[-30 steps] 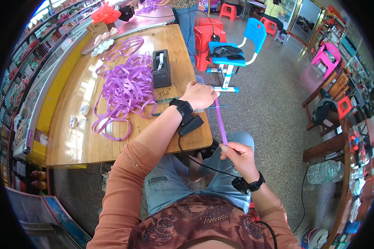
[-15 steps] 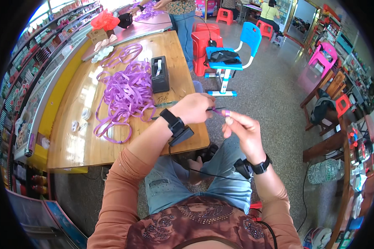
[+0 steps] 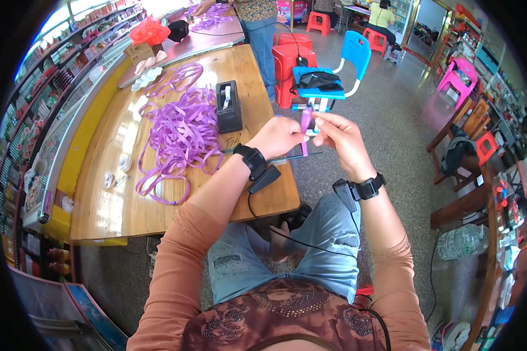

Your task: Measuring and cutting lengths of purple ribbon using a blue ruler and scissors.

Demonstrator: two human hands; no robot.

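Both my hands are raised just beyond the right edge of the wooden table. A short purple ribbon stands up between them, its tail hanging below. My left hand is closed, thumb and fingers pinching the ribbon. A thin dark rod juts out under that hand; what kind it is I cannot make out. My right hand is closed at the ribbon's right side, thumb against forefinger, with a small white bit at the fingertips. Left of my hands, a tangled heap of purple ribbon lies on the table.
A black tape dispenser stands beside the heap. Small white rolls lie at the table's left. Past the table are a blue chair, red stools and a standing person. Shelves of goods line both sides.
Both hands have moved up and closer together. The purple ribbon, earlier stretched low between them, now stands upright. The rod shows lower, beneath the left hand.
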